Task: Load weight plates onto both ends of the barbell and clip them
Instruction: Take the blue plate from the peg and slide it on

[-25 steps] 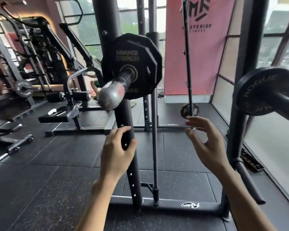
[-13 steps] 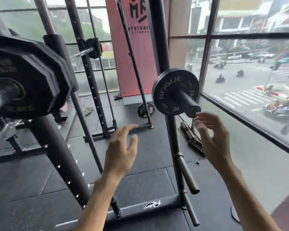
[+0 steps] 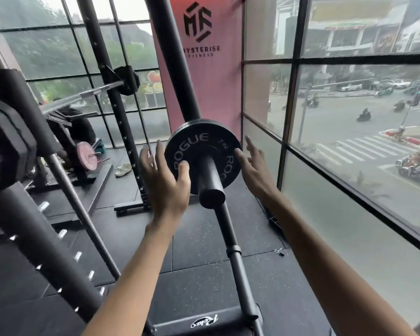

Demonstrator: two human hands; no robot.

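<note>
Hanging on a black storage peg [image 3: 210, 183] of the rack, the ROGUE plate [image 3: 199, 147] is flanked by the left hand [image 3: 166, 184] and right hand [image 3: 254, 168], fingers spread, empty, seemingly positioned for lifting it off.

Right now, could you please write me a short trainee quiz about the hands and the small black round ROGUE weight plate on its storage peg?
1. True or false: the small black round ROGUE weight plate sits on a black cylindrical storage peg.
2. Which hand has its thumb lying over the plate's face? A) left hand B) right hand
3. Fill in: both hands are ____ with fingers spread, not closed on the plate.

Key: 1 true; 2 A; 3 open.
</note>
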